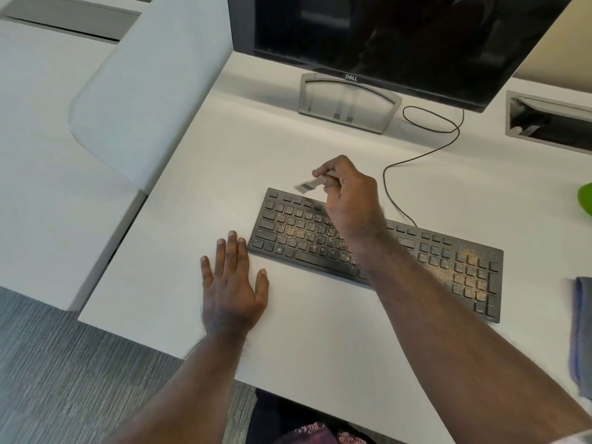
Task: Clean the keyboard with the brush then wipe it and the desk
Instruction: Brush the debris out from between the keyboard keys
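Floor [57, 373]: at my far left and below, I see grey ribbed carpet running under the furniture.
Neighbouring desk [48, 187]: a pale surface fills the left side, set apart from my desk by a narrow dark gap.
Divider panel [153, 84]: a white panel with a rounded corner rises between the two desks, tilting across the upper left.
Desk [304, 341]: a plain white top, its near edge crossing diagonally above the carpet.
Left hand [232, 288]: I see it lying flat on the desk, palm down, fingers straight and spread wide, holding nothing; the fingertips sit just beside the keyboard's near left corner.
Keyboard [461, 270]: a black full-size board lies slanted across the desk's middle, dusted with tan crumbs on the letter keys and thickly on the number pad at its right end.
Brush [309, 183]: small and pale, blurred, with its bristles pointing left just above the keyboard's top left rows.
Right hand [349, 193]: its fingers are curled round the brush handle, gripping it, with the forearm crossing over the keyboard's middle.
Monitor [400, 36]: a dark switched-off Dell screen on a silver stand at the back.
Cable [426, 152]: a thin black lead loops from behind the keyboard towards the monitor.
Cable tray [551, 120]: a grey recessed slot in the desk, upper right.
Green object [585, 198]: a bright sliver at the right edge; I cannot tell what it is.
Cloth [581, 331]: a blue-grey folded cloth lies on the desk at the right edge.
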Tool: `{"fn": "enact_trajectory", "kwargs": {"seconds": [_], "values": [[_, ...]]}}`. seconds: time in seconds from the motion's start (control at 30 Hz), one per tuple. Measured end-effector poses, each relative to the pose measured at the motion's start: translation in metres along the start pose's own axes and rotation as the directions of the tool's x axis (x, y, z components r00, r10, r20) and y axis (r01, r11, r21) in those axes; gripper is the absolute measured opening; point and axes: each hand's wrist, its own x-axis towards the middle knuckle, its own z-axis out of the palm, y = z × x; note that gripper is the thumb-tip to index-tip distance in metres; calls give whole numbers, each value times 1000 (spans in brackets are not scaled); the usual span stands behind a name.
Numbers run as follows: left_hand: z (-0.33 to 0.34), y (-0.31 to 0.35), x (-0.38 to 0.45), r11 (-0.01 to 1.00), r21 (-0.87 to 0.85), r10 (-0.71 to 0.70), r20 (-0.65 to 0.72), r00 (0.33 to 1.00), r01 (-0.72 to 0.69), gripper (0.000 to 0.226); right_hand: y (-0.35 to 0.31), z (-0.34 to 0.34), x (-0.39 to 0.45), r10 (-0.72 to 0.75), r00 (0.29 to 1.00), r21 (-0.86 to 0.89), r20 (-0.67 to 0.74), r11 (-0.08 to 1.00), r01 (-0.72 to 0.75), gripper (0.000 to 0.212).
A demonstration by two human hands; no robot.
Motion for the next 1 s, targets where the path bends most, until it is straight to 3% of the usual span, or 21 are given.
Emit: {"fn": "enact_trajectory", "kwargs": {"seconds": [0.17,0.33,0.47,0.6,0.73,0.87,1.0], "values": [[0,-1,0,1000,8,3,17,1000,-3,77,0,3,-2,-43,996,-19,75,999,45,11],[0,-1,1,1000,9,2,12,1000,-2,77,0,2,2,-32,1000,-34,2,999,32,12],[1,-1,0,1000,10,4,10,1000,-4,76,0,3,-2,-40,996,-33,78,999,43,11],[1,-2,0,1000,7,6,9,1000,-6,76,0,-1,-1,-23,1000,-32,-6,999,23,12],[1,-1,0,1000,10,4,4,1000,-4,76,1,-1,-4,-80,992,-60,97,994,86,12],[1,0,0,1000,13,-3,5,1000,3,77,2,-6,-1,-29,1000,-62,1,998,29,12],[0,0,0,1000,12,1,6,1000,-1,77,-1,-9,-7,-76,992,-77,98,994,84,11]]}}
